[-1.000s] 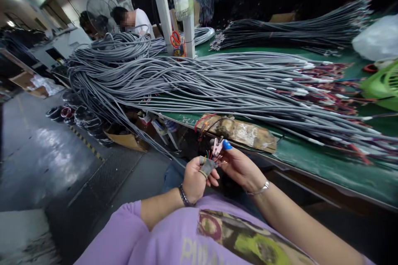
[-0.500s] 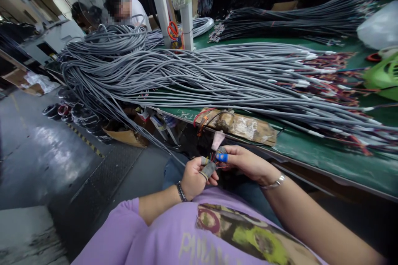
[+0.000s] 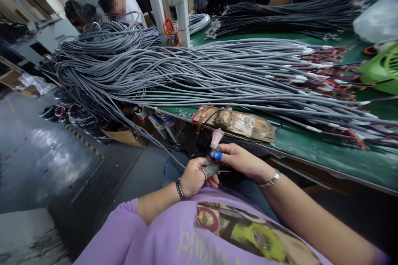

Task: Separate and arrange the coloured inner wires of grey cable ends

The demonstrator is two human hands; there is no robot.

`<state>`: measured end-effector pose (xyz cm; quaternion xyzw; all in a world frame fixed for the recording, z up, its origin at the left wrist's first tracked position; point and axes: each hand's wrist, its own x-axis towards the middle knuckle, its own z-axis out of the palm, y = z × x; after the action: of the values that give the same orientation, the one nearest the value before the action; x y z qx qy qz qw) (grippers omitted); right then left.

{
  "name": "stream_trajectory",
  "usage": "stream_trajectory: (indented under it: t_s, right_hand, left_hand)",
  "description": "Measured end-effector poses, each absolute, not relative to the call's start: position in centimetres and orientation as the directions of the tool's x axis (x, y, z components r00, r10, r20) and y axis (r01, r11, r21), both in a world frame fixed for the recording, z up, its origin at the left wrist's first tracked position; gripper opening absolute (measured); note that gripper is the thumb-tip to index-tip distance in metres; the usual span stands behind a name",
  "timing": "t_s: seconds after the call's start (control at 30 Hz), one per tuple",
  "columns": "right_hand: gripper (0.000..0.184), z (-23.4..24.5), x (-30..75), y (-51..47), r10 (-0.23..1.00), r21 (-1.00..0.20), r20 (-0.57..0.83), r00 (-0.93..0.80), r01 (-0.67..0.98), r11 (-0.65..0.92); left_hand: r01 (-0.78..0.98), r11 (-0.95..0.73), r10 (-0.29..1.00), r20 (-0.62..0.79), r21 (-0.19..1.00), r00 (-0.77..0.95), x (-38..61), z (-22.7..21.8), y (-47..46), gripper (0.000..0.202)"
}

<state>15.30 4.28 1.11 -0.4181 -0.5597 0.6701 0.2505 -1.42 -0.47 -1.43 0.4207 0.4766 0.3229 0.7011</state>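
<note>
Thin coloured wires point(image 3: 224, 171) at the end of a grey cable point(image 3: 174, 156) show between my two hands, in front of the bench edge. My left hand point(image 3: 196, 176), with grey finger covers, is closed around the cable end. Pinched close beside it is my right hand point(image 3: 228, 156), with blue tape on one finger, its fingertips on the wires. Just above the right fingertips stands a pale pink piece point(image 3: 217, 137) at the bench edge. My fingers hide most of the wires.
Many grey cables point(image 3: 192, 70) with stripped coloured ends lie across the green bench point(image 3: 314, 155). A taped wooden board point(image 3: 245, 123) sits at its front edge. A green basket point(image 3: 381, 70) and plastic bag point(image 3: 377, 18) are at right. Behind, a person point(image 3: 133, 10) leans over.
My right hand has shifted slightly left, nearer my left hand, and fewer wires show between the fingers. The whole view has shifted slightly.
</note>
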Motion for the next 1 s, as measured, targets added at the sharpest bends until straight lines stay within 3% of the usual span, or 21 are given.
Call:
stream_trajectory:
  t_s: [0.17,0.43,0.6,0.77,1.0]
  right_hand:
    - [0.047,0.6,15.9,3.7,0.800,-0.936,-0.304,-0.517,0.008,-0.351]
    - [0.036,0.7,14.8,3.1,0.836,-0.934,-0.301,-0.459,-0.033,-0.354]
    - [0.034,0.1,14.8,3.0,0.807,-0.905,-0.297,-0.510,-0.119,-0.408]
    - [0.032,-0.2,14.9,3.0,0.781,-0.894,-0.308,-0.543,-0.117,-0.433]
    - [0.034,-0.4,15.0,2.8,0.843,-0.903,-0.321,-0.431,-0.128,-0.410]
  left_hand:
    - [-0.111,0.434,0.885,-0.400,0.894,0.241,-1.2,-1.1,-0.4,0.040]
    - [-0.087,0.409,0.889,-0.376,0.908,0.260,-1.3,-1.2,-0.5,0.040]
    - [-0.072,0.418,0.873,-0.378,0.906,0.308,-1.5,-1.5,-0.6,0.046]
    - [-0.044,0.430,0.853,-0.390,0.902,0.346,-1.6,-1.6,-0.6,0.048]
    - [-0.049,0.420,0.866,-0.384,0.906,0.321,-1.7,-1.2,-0.5,0.047]
